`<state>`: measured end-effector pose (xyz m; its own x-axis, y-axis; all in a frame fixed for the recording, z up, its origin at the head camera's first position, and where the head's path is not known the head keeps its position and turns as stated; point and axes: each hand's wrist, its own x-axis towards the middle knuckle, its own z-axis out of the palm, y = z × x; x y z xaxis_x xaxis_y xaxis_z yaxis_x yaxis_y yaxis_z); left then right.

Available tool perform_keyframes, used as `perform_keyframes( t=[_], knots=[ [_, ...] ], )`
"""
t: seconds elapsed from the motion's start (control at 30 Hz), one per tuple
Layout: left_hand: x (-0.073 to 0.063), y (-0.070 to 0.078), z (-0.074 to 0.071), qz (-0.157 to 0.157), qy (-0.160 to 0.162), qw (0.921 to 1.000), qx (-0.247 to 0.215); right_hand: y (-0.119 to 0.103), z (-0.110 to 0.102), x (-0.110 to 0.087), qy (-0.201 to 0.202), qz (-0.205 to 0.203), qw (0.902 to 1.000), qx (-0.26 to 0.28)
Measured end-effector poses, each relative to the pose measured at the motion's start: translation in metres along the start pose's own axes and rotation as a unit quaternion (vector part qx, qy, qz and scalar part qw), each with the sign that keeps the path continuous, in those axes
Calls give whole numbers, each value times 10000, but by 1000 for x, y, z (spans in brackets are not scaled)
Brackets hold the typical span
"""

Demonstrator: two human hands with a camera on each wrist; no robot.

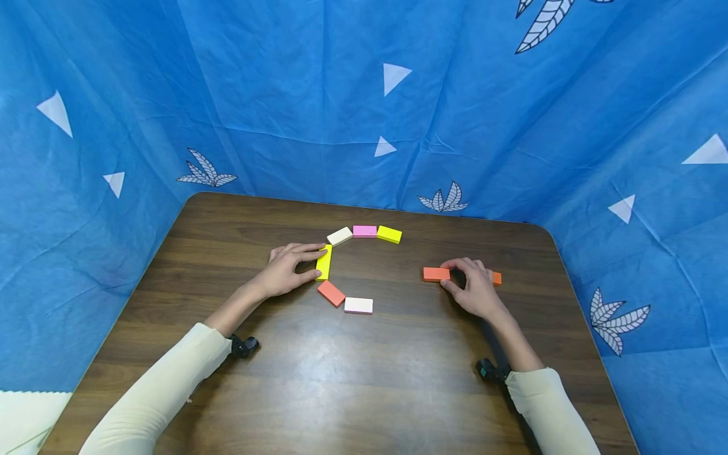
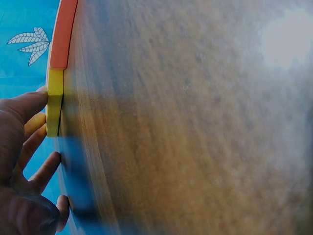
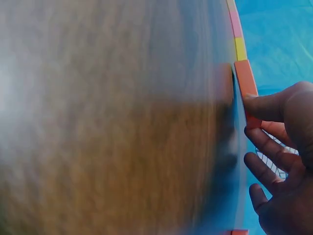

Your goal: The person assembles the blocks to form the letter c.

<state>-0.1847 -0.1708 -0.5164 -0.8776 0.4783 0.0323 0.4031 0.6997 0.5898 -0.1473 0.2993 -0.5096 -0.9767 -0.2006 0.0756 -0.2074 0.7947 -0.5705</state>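
Note:
My left hand point(image 1: 288, 270) pinches a yellow domino-like block point(image 1: 323, 262) lying on the table, thumb near its close end and a finger at its far end. An orange-red block point(image 1: 331, 293) lies at the yellow block's near end, with a white block point(image 1: 358, 306) to its right. Beyond the far end, a cream block point(image 1: 339, 236), a pink block point(image 1: 364, 231) and another yellow block point(image 1: 389, 234) follow in a curve. On the right, my right hand point(image 1: 471, 286) pinches an orange block point(image 1: 436, 274) by its right end; it looks slightly raised in the right wrist view.
Another orange block point(image 1: 497, 278) lies just right of my right hand, partly hidden by it. The brown wooden table point(image 1: 352, 392) meets a blue patterned cloth point(image 1: 318, 126) at the back and sides. A small black device point(image 1: 244, 346) sits on each wrist.

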Motion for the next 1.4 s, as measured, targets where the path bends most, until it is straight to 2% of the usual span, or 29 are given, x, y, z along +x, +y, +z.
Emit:
perform_keyframes(
  t=[0.6, 0.77, 0.97, 1.2, 1.4],
  knots=[
    [-1, 2, -4, 3, -27, 10000, 41, -18, 10, -7, -286, -694, 9962, 438],
    [-1, 2, -4, 9, -10, 10000, 0, -24, 13, -8, -479, -728, 9943, 616],
    [0, 0, -2, 24, -3, 10000, 0, -31, 19, -10, -659, -761, 9930, 624],
    [-1, 0, -1, 52, 21, 10000, -37, -38, 25, -11, -685, -1041, 9902, 624],
    [-2, -1, 0, 53, 39, 10000, -12, -45, 33, -11, -881, -1196, 9867, 652]
  ],
)
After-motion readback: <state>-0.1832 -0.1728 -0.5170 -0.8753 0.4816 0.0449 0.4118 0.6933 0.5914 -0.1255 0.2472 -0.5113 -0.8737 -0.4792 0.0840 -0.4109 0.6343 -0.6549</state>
